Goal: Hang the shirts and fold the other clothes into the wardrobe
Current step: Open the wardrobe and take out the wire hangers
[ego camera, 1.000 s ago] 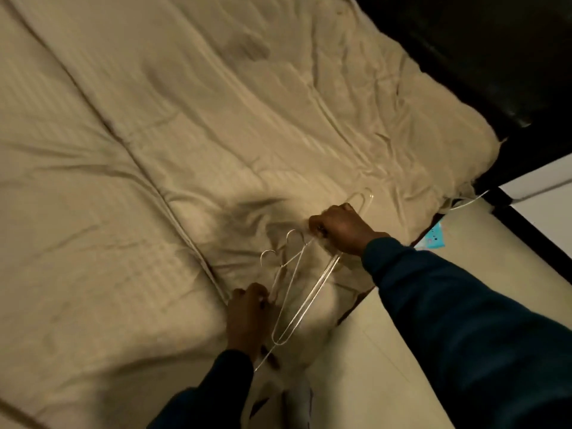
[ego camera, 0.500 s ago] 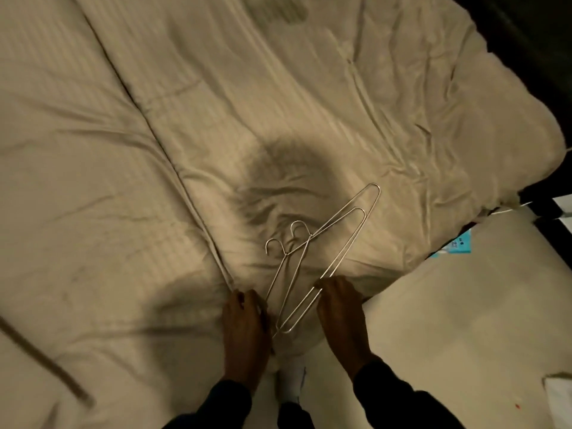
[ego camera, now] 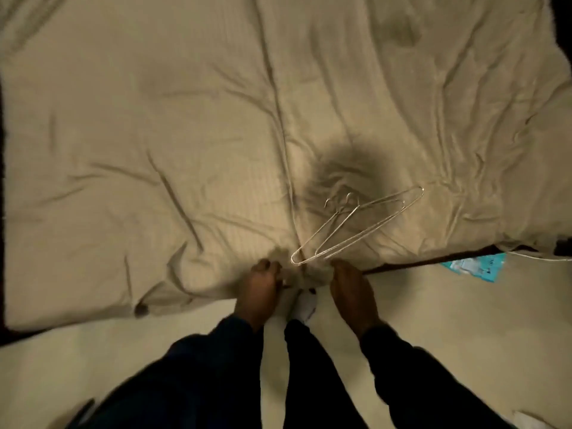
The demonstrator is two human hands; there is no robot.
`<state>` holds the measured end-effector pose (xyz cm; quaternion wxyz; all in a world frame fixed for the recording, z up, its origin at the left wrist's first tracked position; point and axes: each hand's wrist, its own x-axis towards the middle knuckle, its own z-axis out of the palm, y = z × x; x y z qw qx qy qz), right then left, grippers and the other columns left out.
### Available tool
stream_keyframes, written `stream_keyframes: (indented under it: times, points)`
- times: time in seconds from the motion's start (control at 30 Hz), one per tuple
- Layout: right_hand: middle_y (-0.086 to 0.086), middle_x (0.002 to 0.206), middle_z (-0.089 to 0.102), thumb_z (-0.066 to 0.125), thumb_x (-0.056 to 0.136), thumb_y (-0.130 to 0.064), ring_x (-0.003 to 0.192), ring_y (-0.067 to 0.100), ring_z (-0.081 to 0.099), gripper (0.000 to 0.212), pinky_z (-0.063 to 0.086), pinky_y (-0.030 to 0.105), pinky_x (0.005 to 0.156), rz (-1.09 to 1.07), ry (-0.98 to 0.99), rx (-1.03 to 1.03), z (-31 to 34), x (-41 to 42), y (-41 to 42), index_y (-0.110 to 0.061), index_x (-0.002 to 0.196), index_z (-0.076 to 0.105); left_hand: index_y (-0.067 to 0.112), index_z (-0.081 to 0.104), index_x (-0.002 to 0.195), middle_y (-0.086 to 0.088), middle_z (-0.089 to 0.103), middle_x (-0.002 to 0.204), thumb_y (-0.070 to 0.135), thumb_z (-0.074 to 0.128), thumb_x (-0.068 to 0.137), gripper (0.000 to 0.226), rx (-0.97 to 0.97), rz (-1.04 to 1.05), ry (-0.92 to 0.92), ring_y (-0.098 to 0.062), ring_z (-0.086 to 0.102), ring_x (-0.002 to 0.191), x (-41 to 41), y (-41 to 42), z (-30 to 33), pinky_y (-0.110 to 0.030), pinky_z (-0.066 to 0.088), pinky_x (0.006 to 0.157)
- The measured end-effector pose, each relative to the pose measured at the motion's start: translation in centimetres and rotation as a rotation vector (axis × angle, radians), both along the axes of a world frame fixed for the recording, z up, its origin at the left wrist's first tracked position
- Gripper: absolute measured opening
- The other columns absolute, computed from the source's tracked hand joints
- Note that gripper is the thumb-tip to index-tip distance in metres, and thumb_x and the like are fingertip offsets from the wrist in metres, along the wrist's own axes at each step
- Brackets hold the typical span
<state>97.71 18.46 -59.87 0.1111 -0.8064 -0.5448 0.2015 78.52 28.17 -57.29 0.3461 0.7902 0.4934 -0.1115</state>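
Both hands rest at the near edge of the beige duvet: the left hand pinches the fabric, while the right hand's grip cannot be made out. Two wire hangers lie on the duvet just beyond the fingertips.

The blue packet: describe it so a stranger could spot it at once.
Start at the beige duvet that fills most of the view and follow its near edge to the right, past the wire hangers. Just off that edge, on the pale floor, lies the blue packet. It is the only brightly coloured thing in sight.
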Motion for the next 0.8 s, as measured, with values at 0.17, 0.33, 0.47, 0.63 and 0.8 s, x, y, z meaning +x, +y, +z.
stream_keyframes:
  times: [0.17,0.33,0.47,0.63,0.8]
  points:
    - [0.015,0.083,0.068,0.065,0.074,0.003,0.075,0.038,0.066,0.024,0.051,0.041,0.062,0.226,0.000,-0.069,5.7,-1.7,3.5,-0.006,0.096,0.067,0.004,0.065,0.102,-0.019,0.062,0.100,0.012,0.066,0.083,0.021,0.150,0.114,-0.061,-0.042,0.062,0.084,-6.8,-1.4,4.2,-0.045,0.054,0.072]
    - [0.015,0.086,0.066,0.068,0.076,-0.001,0.081,0.038,0.063,0.023,0.044,0.041,0.065,0.463,-0.051,-0.071,8.7,-8.2,5.5,-0.007,0.098,0.067,0.005,0.060,0.124,-0.018,0.062,0.114,0.013,0.065,0.091,0.034,0.225,0.410,-0.109,-0.037,0.060,0.100,-12.6,-3.1,7.5,-0.042,0.050,0.086]
    - [0.011,0.104,0.065,0.078,0.071,-0.018,0.100,0.036,0.054,0.024,0.035,0.041,0.081,0.702,-0.162,0.128,10.6,-15.8,5.8,-0.014,0.094,0.070,0.009,0.056,0.128,-0.013,0.067,0.109,0.011,0.055,0.094,0.034,0.394,0.662,-0.206,-0.029,0.064,0.097,-19.1,-6.3,10.1,-0.034,0.049,0.084]
    - [0.007,0.092,0.071,0.082,0.077,-0.016,0.080,0.030,0.068,0.045,0.053,0.042,0.071,0.999,-0.083,0.134,11.4,-26.5,3.7,-0.006,0.118,0.065,0.016,0.070,0.105,-0.011,0.071,0.108,0.023,0.047,0.078,0.036,0.496,0.715,-0.049,-0.024,0.063,0.090,-30.8,-16.4,10.1,-0.030,0.047,0.079]
    - [0.013,0.088,0.074,0.061,0.083,-0.037,0.072,0.033,0.072,0.042,0.057,0.040,0.061,1.304,-0.158,0.100,9.6,-38.1,2.5,-0.007,0.110,0.070,0.009,0.072,0.113,-0.009,0.072,0.108,0.036,0.035,0.082,0.055,0.437,1.097,0.083,-0.028,0.072,0.088,-42.0,-26.6,9.8,-0.036,0.060,0.074]
